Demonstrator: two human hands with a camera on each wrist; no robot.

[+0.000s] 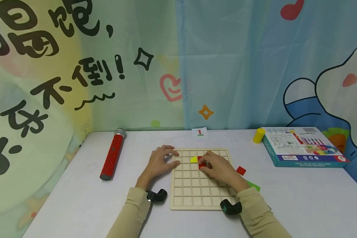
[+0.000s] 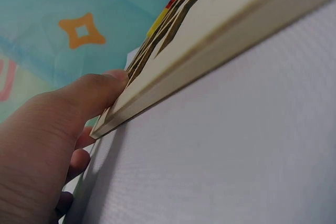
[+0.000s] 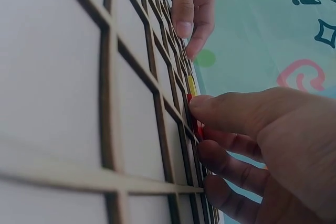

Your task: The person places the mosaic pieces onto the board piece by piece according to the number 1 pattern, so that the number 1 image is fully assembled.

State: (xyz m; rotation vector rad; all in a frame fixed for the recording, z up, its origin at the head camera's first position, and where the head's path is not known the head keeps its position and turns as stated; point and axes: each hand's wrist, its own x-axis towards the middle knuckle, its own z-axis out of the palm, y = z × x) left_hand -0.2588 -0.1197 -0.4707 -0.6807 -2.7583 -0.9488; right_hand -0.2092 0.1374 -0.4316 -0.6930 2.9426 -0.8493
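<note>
A pale wooden grid board (image 1: 182, 191) lies on the table in the head view. My left hand (image 1: 160, 162) holds its far left corner; in the left wrist view the thumb (image 2: 107, 85) rests on the top edge, with the other fingers past the corner. A yellow square (image 1: 193, 159) sits in a cell near the board's far side. Just right of it, my right hand (image 1: 218, 167) pinches a red piece (image 1: 200, 162) at the board. The right wrist view shows the thumb (image 3: 210, 107) against the red piece, whose far part the fingers hide.
Right of the board lie a loose red square (image 1: 241, 170) and a green piece (image 1: 254, 186), partly under the right forearm. A patterned card (image 1: 200, 133) lies behind the board. A red microphone (image 1: 113, 157) is at left; a yellow cylinder (image 1: 259, 135) and a game box (image 1: 304, 147) are at right.
</note>
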